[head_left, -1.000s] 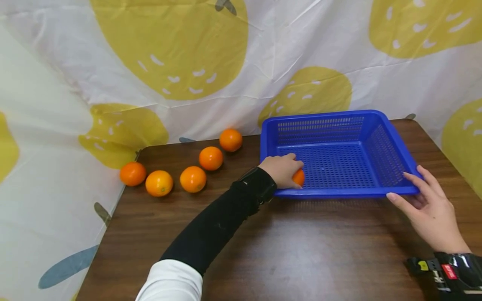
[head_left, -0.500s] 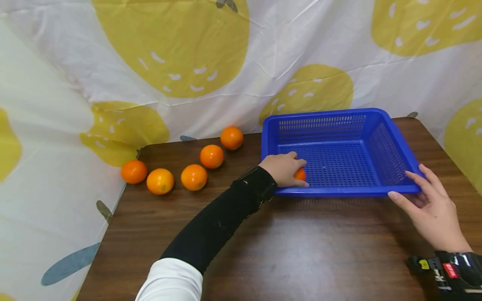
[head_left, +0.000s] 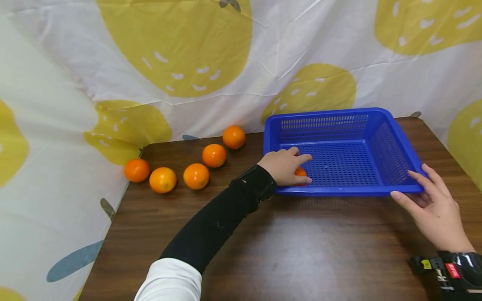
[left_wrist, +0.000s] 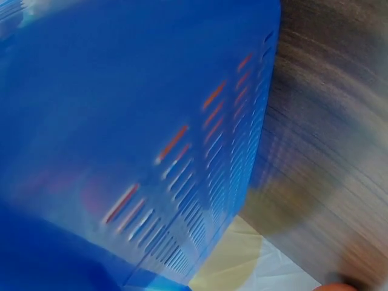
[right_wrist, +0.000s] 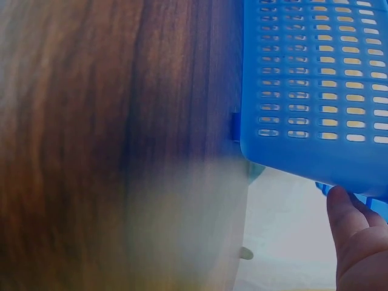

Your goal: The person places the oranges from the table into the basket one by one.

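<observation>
A blue plastic basket (head_left: 331, 191) with slotted walls stands at the table's right. My left hand (head_left: 284, 167) reaches over its front left corner, thumb and fingers spread apart above an orange (head_left: 300, 172) that lies inside; the hand covers most of that fruit. In the left wrist view, bits of orange colour show through the slots of the basket wall (left_wrist: 121, 109). My right hand (head_left: 437, 209) holds the basket's front right corner, thumb at the front rim and fingers over the side rim. The right wrist view has fingers (right_wrist: 348, 224) against the corner.
Several more oranges lie on the table left of the basket, among them a front one (head_left: 196, 176) and a back one (head_left: 234, 137). A patterned cloth (head_left: 211, 50) hangs close behind the brown table (head_left: 301, 251) and along its left side.
My left hand's fingers and thumb have spread apart from around the orange, which stays in the basket. My right hand keeps its place at the corner. The head view has shifted slightly.
</observation>
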`<move>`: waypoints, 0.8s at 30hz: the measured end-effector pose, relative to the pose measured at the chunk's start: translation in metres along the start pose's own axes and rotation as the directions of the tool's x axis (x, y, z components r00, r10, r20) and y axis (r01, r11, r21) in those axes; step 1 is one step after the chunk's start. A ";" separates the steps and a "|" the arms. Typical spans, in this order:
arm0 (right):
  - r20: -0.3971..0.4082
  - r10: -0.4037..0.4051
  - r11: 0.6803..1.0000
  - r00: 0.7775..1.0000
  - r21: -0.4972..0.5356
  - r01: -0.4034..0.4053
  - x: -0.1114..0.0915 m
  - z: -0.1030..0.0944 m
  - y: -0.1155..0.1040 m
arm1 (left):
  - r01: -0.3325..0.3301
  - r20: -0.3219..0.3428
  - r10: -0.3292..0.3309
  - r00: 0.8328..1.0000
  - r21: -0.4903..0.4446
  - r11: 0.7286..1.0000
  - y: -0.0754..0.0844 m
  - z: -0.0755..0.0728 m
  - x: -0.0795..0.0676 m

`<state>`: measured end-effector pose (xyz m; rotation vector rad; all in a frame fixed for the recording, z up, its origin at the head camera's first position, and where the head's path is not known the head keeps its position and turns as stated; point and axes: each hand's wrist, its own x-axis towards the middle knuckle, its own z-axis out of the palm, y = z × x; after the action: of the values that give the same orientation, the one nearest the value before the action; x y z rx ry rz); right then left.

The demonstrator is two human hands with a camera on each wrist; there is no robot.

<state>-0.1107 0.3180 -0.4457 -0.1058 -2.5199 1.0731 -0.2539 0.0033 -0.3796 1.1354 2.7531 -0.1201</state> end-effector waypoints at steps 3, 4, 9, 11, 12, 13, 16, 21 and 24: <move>0.005 0.007 1.000 1.000 0.002 -0.007 0.000 0.000 0.000 | 0.002 -0.010 -0.002 1.000 -0.006 1.000 -0.002 -0.001 -0.002; 0.008 0.010 1.000 1.000 0.003 -0.010 0.000 0.000 0.000 | 0.000 -0.012 0.000 1.000 -0.009 1.000 -0.002 -0.002 -0.002; 0.013 0.025 1.000 1.000 0.006 -0.025 0.000 0.000 -0.001 | -0.018 -0.037 0.018 0.999 0.008 1.000 -0.005 -0.003 -0.006; 0.012 0.029 1.000 1.000 0.009 -0.029 0.000 0.000 -0.001 | -0.024 -0.052 0.025 0.998 0.015 1.000 -0.007 -0.002 -0.009; 0.012 0.029 1.000 1.000 0.009 -0.029 -0.001 0.000 -0.001 | -0.025 -0.060 0.026 0.998 0.017 1.000 -0.008 -0.002 -0.009; 0.011 0.030 1.000 0.999 0.009 -0.030 -0.001 0.000 -0.001 | -0.025 -0.067 0.026 0.997 0.021 0.999 -0.010 -0.003 -0.010; 0.004 0.028 0.999 1.000 0.015 -0.028 -0.001 0.001 -0.001 | -0.017 -0.090 0.019 0.996 0.026 1.000 -0.014 -0.002 -0.013; 0.002 0.029 1.000 1.000 0.001 -0.029 -0.001 0.000 -0.001 | -0.003 -0.131 0.007 0.991 0.031 1.000 -0.022 -0.002 -0.018; 0.005 0.033 0.999 0.999 -0.010 -0.033 0.000 0.000 -0.001 | 0.010 -0.162 -0.005 0.987 0.028 1.000 -0.026 -0.002 -0.023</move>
<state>-0.1102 0.3169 -0.4449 -0.1479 -2.5372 1.0748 -0.2569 -0.0309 -0.3732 1.1915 2.9064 -0.0718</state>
